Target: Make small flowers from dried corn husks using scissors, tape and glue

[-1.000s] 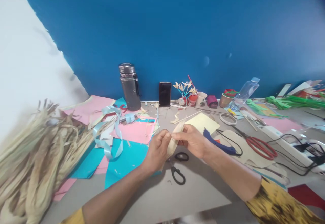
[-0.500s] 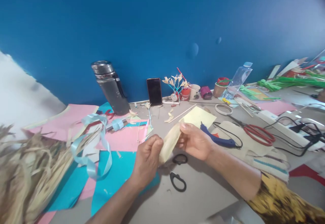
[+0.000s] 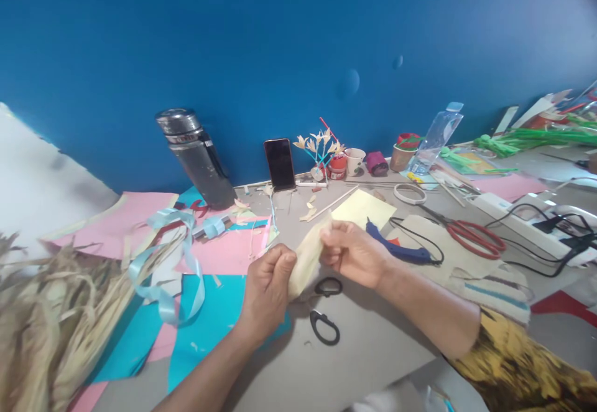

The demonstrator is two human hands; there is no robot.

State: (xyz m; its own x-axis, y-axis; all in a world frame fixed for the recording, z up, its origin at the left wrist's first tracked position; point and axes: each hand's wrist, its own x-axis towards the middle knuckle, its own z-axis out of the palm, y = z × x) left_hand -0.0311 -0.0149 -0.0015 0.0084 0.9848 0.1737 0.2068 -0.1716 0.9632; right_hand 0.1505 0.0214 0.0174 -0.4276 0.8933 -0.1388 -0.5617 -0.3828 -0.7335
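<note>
A pale, dry corn husk piece [image 3: 305,261] is stretched between my two hands above the table. My left hand [image 3: 269,284] is closed on its lower left end, thumb on top. At the upper right edge, my right hand [image 3: 352,251] pinches the husk between thumb and fingers. Just below the husk lie black-handled scissors [image 3: 325,327], their blades hidden under it. A heap of dry corn husks [image 3: 51,331] lies at the far left, with a loop of light blue ribbon [image 3: 201,290] beside it.
Behind my hands stand a thermos [image 3: 198,163], a phone [image 3: 280,164] and small husk flowers [image 3: 319,145]. Rightward are a blue glue gun [image 3: 398,248], red-handled scissors [image 3: 476,238], a clear bottle [image 3: 438,138] and a power strip [image 3: 522,225] with cables. Blue sheets [image 3: 209,331] lie left.
My right hand has shifted slightly left along the husk's edge, its fingers now more bunched. The left hand keeps its hold. The whole view has tilted a little.
</note>
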